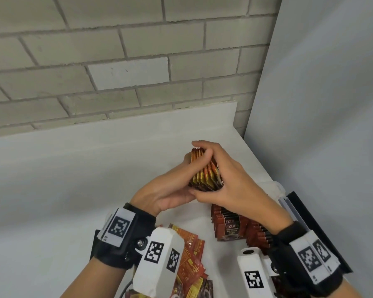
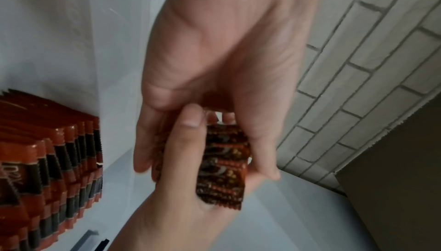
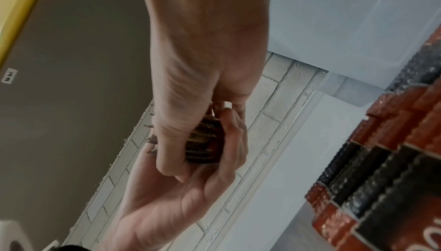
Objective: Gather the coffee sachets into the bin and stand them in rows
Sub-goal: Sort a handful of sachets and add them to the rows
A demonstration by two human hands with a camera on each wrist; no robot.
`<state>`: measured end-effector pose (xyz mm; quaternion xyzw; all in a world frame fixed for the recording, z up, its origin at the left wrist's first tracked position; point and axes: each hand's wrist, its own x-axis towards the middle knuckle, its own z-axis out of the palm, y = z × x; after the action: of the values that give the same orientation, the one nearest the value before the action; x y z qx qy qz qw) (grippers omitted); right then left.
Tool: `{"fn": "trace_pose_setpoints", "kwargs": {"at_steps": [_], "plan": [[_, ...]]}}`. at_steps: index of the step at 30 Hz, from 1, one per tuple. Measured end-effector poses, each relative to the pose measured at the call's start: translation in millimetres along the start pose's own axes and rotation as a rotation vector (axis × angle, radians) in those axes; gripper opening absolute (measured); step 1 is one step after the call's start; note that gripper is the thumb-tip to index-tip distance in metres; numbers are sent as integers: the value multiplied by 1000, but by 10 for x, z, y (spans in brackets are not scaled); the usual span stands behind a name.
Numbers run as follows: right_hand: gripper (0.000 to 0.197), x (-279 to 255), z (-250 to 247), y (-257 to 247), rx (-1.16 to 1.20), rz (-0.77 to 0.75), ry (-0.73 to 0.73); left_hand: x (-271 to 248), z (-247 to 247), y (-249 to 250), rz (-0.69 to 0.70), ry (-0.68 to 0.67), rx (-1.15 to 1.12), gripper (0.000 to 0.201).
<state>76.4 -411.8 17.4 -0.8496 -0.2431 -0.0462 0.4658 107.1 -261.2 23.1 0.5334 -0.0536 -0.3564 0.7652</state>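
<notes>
**Part sorted: one stack in hand, loose sachets left**

Nearest you, under your left wrist, a loose pile of sachets lies flat and jumbled on the counter; by my reading these are the main work left. Next in size, the rows stand upright on edge below your right wrist, inside the clear bin as far as its faint rim shows, so that share looks done. Smallest, the stack is raised above the counter beyond the rows: your left hand cups it from below with fingers curled round it, and your right hand clamps it from above. It has yet to go into the bin.
</notes>
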Motion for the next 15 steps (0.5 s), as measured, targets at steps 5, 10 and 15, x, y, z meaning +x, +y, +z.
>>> {"fn": "trace_pose_setpoints", "kwargs": {"at_steps": [5, 10, 15], "plan": [[103, 7, 36, 62, -22, 64, -31, -29, 39, 34, 38, 10, 93, 50], [110, 24, -9, 24, 150, 82, 88, -23, -40, 44, 110, 6, -56, 28], [71, 70, -122, 15, 299, 243, 261, -5, -76, 47, 192, 26, -210, 22]]}}
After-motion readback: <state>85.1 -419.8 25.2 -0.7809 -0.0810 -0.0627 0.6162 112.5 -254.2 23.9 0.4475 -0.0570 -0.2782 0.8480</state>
